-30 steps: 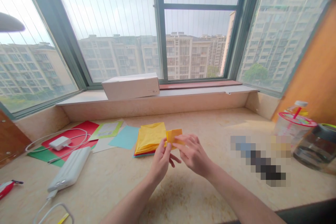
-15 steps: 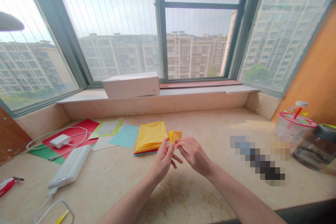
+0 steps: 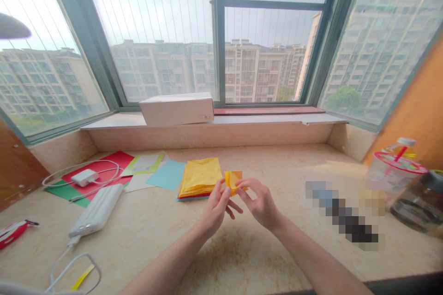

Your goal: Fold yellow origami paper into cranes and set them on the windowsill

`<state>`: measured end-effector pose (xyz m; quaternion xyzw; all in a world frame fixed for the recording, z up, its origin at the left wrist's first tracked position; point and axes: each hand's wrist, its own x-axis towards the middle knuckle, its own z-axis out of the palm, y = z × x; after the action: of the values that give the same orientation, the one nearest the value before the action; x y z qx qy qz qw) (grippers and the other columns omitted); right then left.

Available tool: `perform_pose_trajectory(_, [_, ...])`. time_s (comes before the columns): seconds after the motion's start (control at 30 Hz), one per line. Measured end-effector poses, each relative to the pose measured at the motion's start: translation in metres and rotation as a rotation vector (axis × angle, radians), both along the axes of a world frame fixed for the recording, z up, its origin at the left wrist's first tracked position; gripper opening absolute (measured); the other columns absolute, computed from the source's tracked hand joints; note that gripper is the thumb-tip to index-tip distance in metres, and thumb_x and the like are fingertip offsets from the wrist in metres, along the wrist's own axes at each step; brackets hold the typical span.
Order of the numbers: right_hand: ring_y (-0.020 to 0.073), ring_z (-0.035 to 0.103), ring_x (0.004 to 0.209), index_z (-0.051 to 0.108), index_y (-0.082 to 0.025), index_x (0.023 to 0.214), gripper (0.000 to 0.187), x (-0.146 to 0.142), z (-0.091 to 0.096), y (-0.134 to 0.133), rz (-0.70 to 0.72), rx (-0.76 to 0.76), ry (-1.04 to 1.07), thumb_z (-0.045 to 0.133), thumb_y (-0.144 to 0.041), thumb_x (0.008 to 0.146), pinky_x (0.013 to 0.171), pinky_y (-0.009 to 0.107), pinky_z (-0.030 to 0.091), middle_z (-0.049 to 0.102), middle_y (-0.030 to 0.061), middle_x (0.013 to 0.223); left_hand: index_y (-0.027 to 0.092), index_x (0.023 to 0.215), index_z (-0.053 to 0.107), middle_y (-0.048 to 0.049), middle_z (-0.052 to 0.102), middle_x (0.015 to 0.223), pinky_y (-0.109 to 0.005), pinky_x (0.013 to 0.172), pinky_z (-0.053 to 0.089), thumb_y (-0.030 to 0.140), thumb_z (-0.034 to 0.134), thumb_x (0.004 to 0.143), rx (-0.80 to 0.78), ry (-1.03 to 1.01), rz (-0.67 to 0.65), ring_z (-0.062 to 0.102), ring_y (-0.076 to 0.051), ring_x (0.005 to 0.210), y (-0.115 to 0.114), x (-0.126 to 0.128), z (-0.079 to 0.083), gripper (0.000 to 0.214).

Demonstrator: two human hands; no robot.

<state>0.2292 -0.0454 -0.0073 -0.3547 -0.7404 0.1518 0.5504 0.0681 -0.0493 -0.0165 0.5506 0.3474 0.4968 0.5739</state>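
Note:
A small folded piece of yellow paper (image 3: 234,178) is held up between my two hands, above the counter. My left hand (image 3: 218,205) pinches its left edge between thumb and forefinger, the other fingers loosely bent beneath. On the right side, the thumb and fingertips of my right hand (image 3: 260,200) are closed on the paper. Part of it is hidden behind the fingertips. Just behind my left hand lies a stack of yellow paper sheets (image 3: 200,175), with red and blue sheets showing at the bottom.
Left of the stack lie a light-blue sheet (image 3: 168,175), a red sheet (image 3: 121,161) and a green sheet (image 3: 65,191). A white charger (image 3: 85,177), its cable and a white power bank (image 3: 98,212) rest nearby. A lidded cup (image 3: 391,175) and dark bottle (image 3: 418,209) stand right. A white box (image 3: 178,109) sits on the sill.
My right fingers have shifted on the yellow paper, which now shows a wider face toward me. The whole view has moved slightly, so the counter items appear a little farther right.

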Motion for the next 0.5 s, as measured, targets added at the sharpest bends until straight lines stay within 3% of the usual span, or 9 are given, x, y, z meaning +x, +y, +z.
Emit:
perform_pose_trajectory(0.27, [0.0187, 0.068, 0.082, 0.064, -0.021, 0.097, 0.015, 0.000, -0.002, 0.000, -0.078, -0.101, 0.060, 0.052, -0.030, 0.094, 0.077, 0.032, 0.055, 0.072, 0.0052, 0.092, 0.022, 0.120, 0.041, -0.0109, 0.061, 0.113, -0.020, 0.044, 0.048, 0.047, 0.053, 0.089, 0.049, 0.017, -0.041, 0.072, -0.018, 0.068, 0.005, -0.002, -0.004, 0.041])
perform_pose_trajectory(0.5, [0.0189, 0.068, 0.081, 0.060, -0.021, 0.099, 0.013, 0.001, -0.009, 0.001, -0.032, 0.012, -0.100, 0.050, -0.028, 0.095, 0.076, 0.034, 0.056, 0.071, 0.0066, 0.095, 0.021, 0.125, 0.042, -0.0107, 0.063, 0.108, -0.033, 0.060, 0.059, 0.049, 0.059, 0.085, -0.014, -0.033, -0.012, 0.070, -0.024, 0.084, -0.003, -0.004, 0.007, 0.051])
